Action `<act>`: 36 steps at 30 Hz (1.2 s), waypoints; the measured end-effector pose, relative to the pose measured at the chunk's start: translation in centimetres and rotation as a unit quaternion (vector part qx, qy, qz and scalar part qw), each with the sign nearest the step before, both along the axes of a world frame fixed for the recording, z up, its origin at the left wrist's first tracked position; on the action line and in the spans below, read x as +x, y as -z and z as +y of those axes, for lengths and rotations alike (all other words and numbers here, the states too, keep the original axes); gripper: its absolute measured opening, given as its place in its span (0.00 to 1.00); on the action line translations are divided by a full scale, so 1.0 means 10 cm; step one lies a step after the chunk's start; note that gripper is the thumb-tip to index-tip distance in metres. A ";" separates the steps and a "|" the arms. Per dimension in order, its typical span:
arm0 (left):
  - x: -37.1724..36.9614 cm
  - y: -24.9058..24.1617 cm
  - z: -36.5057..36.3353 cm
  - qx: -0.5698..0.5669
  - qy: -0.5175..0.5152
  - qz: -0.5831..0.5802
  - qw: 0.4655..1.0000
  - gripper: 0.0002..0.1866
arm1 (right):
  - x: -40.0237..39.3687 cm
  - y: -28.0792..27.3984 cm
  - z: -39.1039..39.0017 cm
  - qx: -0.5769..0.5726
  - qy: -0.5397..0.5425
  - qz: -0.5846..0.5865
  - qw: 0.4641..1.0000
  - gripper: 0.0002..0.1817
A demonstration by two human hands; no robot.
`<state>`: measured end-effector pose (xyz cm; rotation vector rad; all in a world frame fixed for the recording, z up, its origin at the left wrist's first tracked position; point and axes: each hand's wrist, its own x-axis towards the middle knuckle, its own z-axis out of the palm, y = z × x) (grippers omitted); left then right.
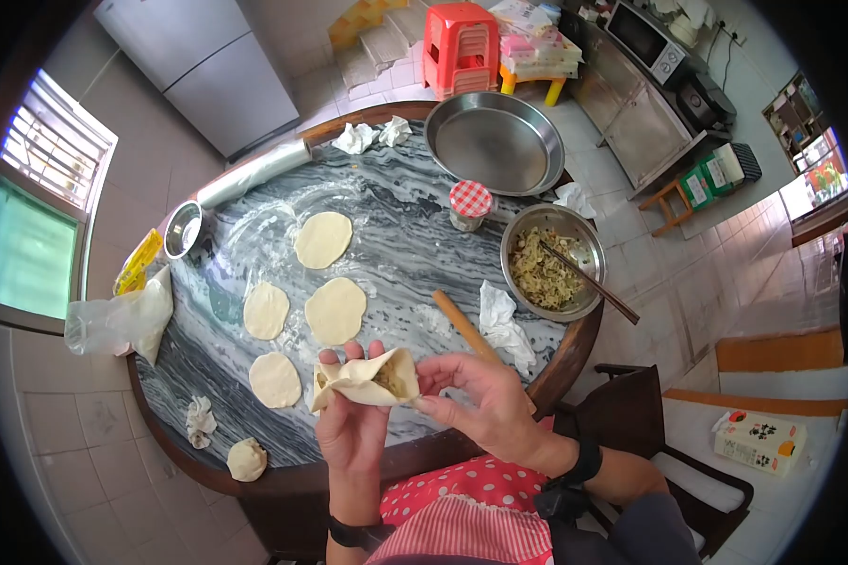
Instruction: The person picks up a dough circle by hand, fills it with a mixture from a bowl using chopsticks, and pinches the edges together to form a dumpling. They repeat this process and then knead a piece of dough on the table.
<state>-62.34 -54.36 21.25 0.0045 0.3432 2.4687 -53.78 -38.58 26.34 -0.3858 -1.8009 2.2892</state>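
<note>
A dough wrapper (pixel 363 379) folded over chopped filling rests across the fingers of my left hand (pixel 353 428), above the table's near edge. Its right end still shows some filling. My right hand (pixel 476 391) pinches that right end between thumb and fingers. Beyond my hands, flat dough rounds (pixel 335 312) lie on the marble table (pixel 396 235). A rolling pin (pixel 466 325) lies partly hidden behind my right hand. To the right, a metal bowl (pixel 594 259) holds chopped filling (pixel 542 273) with chopsticks (pixel 598 284) leaning in it.
A wide metal pan (pixel 493 141) and a jar with a checked lid (pixel 469 201) stand at the back right. At the left are a small metal bowl (pixel 184 230), a bag of flour (pixel 146 315) and a dough lump (pixel 247 460). A chair (pixel 622 410) stands at right.
</note>
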 end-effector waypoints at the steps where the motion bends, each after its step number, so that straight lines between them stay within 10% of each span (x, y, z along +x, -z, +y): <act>1: 0.00 0.00 0.00 0.000 0.003 0.004 1.000 0.26 | 0.00 -0.01 0.01 0.000 -0.001 0.000 1.000 0.14; 7: 0.03 -0.01 0.01 -0.026 0.022 0.039 0.999 0.25 | 0.00 0.03 0.07 -0.184 -0.037 -0.083 0.979 0.12; 12: 0.04 -0.01 0.03 -0.028 0.018 0.029 0.999 0.23 | 0.04 -0.02 0.07 0.140 0.004 -0.021 0.990 0.08; 36: 0.04 -0.03 0.06 -0.045 0.002 0.030 0.999 0.24 | -0.02 0.00 -0.07 0.302 0.056 0.110 0.945 0.18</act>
